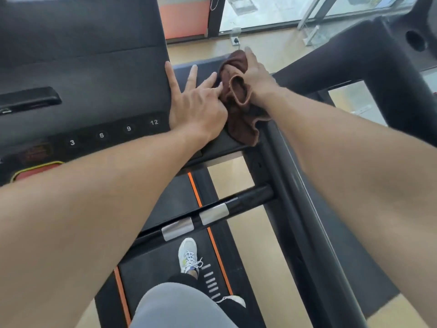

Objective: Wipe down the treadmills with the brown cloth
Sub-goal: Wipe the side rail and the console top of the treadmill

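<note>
Nearest the viewer, a white sneaker (pixel 188 254) stands on the treadmill belt (pixel 165 263), with a black crossbar (pixel 208 213) bearing two silver grip plates just beyond it. Farther on, the left hand (pixel 196 107) lies on the right edge of the console (pixel 82 74), its fingers spread wide and mostly straight, the nearest fingertips touching the brown cloth (pixel 238 102). Just right of it, the right hand (pixel 256 74) presses down on the bunched cloth, which rests on the flat right-hand ledge (pixel 201 69) beside the console; the fingers are hidden, so the grip cannot be told. To wipe well, the person should probably flatten the cloth under the palm and sweep the ledge in overlapping strokes, steadying with the left hand.
</note>
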Action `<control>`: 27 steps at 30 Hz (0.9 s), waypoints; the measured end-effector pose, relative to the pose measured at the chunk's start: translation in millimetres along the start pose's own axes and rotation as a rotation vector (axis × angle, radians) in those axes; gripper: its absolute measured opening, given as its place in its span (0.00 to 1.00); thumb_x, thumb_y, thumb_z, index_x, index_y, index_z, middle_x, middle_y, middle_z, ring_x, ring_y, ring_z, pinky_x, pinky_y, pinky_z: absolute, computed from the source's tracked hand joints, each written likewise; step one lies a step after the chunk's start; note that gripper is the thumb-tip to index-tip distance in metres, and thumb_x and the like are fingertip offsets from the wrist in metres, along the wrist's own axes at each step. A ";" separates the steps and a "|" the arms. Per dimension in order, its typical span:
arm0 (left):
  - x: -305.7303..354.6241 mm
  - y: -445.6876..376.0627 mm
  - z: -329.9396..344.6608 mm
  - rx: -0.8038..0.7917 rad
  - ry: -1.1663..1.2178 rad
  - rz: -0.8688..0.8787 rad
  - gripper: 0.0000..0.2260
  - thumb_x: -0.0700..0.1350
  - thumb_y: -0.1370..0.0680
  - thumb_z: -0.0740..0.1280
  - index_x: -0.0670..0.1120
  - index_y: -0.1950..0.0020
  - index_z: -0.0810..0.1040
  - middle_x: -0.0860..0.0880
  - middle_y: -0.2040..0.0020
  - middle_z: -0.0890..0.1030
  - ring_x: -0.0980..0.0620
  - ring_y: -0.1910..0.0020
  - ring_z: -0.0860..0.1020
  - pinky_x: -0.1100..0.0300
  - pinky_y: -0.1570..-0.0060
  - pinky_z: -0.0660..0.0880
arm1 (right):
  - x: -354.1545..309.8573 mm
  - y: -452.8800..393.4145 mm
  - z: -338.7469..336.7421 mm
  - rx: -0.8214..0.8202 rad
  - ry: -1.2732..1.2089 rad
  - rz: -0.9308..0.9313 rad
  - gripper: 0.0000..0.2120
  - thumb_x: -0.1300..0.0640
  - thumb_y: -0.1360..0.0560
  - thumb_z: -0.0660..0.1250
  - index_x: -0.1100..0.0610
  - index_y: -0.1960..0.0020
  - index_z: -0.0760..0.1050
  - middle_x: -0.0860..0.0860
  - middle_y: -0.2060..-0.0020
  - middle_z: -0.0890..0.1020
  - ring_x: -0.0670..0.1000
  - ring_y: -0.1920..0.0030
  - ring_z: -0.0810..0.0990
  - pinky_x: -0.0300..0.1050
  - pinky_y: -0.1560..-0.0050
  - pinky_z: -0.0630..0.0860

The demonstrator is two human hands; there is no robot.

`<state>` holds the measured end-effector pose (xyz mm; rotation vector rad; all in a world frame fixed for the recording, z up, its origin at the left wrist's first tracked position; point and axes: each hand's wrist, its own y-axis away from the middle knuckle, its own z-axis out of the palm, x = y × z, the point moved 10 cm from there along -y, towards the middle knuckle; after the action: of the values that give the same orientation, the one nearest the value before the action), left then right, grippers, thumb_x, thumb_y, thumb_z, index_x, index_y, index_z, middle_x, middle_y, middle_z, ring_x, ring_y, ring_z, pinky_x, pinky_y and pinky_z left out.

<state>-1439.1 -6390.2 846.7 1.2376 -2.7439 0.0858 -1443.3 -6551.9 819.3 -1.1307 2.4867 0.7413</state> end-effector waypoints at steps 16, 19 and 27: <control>83.1 117.2 -0.4 0.075 0.766 0.186 0.21 0.52 0.15 0.53 0.47 0.26 0.74 0.48 0.23 0.70 0.51 0.19 0.58 0.52 0.19 0.46 | 132.3 176.9 23.5 -0.129 -0.278 0.015 0.60 0.31 0.42 0.82 0.48 0.20 0.58 0.43 0.33 0.77 0.44 0.34 0.76 0.43 0.29 0.70; 108.0 192.7 7.7 0.233 1.010 0.054 0.16 0.45 0.15 0.57 0.45 0.30 0.77 0.48 0.27 0.75 0.52 0.24 0.68 0.55 0.22 0.58 | 156.9 197.8 29.9 -0.172 -0.309 0.010 0.58 0.32 0.43 0.81 0.47 0.21 0.60 0.45 0.35 0.79 0.46 0.35 0.79 0.47 0.32 0.75; 205.5 322.6 118.2 -0.196 1.384 -0.412 0.31 0.67 0.20 0.48 0.61 0.18 0.53 0.59 0.19 0.60 0.58 0.21 0.58 0.50 0.20 0.53 | 199.3 338.5 24.9 -0.248 -0.294 -0.033 0.53 0.53 0.28 0.79 0.48 0.17 0.46 0.47 0.38 0.73 0.47 0.40 0.74 0.36 0.45 0.69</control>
<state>-1826.7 -6341.6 759.3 1.0233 -1.2707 0.4219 -1828.3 -6470.5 815.3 -1.0502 2.1704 1.1427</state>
